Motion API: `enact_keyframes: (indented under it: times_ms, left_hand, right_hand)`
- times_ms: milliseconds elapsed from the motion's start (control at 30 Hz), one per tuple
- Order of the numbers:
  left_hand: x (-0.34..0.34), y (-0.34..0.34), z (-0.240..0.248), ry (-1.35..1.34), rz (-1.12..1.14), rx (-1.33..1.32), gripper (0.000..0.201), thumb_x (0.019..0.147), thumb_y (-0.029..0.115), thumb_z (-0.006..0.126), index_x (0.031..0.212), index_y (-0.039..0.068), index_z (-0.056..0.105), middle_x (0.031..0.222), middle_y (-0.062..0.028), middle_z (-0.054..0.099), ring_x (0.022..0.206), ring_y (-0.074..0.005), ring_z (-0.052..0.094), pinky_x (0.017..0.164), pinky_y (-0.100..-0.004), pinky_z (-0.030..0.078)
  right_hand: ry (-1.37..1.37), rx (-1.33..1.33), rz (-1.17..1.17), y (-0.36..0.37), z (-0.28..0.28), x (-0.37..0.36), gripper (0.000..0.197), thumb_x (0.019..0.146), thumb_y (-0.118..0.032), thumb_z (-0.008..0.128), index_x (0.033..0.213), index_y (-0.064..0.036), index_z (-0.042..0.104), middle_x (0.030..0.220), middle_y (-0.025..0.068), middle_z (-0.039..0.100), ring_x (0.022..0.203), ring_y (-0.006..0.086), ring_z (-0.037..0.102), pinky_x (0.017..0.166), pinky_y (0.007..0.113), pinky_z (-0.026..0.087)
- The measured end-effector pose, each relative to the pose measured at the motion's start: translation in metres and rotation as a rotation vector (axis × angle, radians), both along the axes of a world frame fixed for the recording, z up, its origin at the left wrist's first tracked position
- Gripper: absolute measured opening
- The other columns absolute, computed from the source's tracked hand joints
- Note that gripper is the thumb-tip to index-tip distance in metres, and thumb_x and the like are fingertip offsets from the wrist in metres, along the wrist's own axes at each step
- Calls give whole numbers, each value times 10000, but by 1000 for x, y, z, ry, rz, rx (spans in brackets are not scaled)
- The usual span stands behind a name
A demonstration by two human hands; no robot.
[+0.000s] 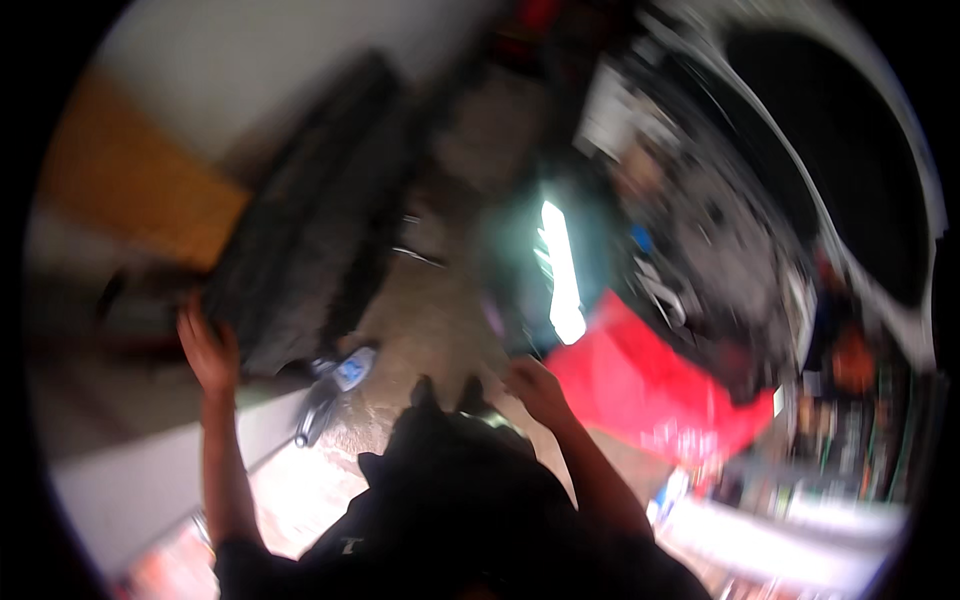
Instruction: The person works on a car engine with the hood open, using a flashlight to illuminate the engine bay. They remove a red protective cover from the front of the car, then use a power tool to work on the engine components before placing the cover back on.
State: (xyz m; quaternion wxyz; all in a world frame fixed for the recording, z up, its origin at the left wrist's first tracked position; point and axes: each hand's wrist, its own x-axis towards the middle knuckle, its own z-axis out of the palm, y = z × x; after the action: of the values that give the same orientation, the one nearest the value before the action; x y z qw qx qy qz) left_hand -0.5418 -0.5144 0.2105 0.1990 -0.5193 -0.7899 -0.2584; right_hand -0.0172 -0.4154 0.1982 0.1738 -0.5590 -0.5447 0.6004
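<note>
My left hand [208, 345] is at the left, its fingers stretched out beside the lower end of a long, dark, blurred object [310, 220]. Whether it touches that object I cannot tell. Nearer the middle, my right hand [537, 392] has its fingers curled in. Anything inside them is hidden by blur. Just beyond it glows a long white light [562, 275], too smeared to tell its kind. A red cover [660, 385] spreads to the right of my right hand, along the near edge of an open engine bay [715, 220].
A raised car hood [840, 150] stands at the far right. On the floor lie a dark bottle-like item with a blue and white label [350, 370] and a thin metallic piece [418, 256]. Shelves with packed goods [840, 430] are at the right. An orange-brown panel [150, 180] stands at the left.
</note>
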Motion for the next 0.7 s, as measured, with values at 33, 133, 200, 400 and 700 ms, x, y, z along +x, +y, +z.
enact_keyframes:
  times_ms: [33,133,200,400,700]
  left_hand:
    - [18,-3,-60,172,-255,52,597,829,28,567,1412,-10,440,1385,-241,514,1287,-408,482,1115,-462,364]
    - [130,2,-176,-525,-327,-568,655,764,73,610,1393,14,436,1374,-237,500,1317,-409,442,1133,-451,345]
    - [156,-14,-254,-628,-413,-793,626,782,156,627,1369,16,462,1334,-263,521,1280,-413,470,1106,-457,370]
    - [198,-27,-309,-728,-364,-1354,541,766,290,684,1224,11,610,1209,-253,636,1167,-402,585,1015,-438,449]
    - [291,61,-324,-430,-417,-1339,239,803,92,575,1003,25,688,1028,-194,708,999,-321,690,855,-395,531]
  right_hand:
    - [-90,58,12,-1,-13,12,190,955,-162,602,1070,-11,603,909,66,656,791,137,661,700,282,518]
    - [-121,42,-189,-30,-33,70,245,939,-191,626,1091,0,608,937,80,671,789,150,673,705,295,530]
    - [-164,-23,-324,-65,-52,107,260,934,-204,624,1091,3,610,928,85,674,776,155,674,697,296,531]
    - [-383,-236,-753,-228,-94,234,269,900,-272,630,970,-12,642,849,102,696,704,177,688,660,327,541]
    - [-155,-302,-1191,-393,-146,370,211,937,-236,613,1009,-38,633,825,69,682,693,160,677,623,304,527]
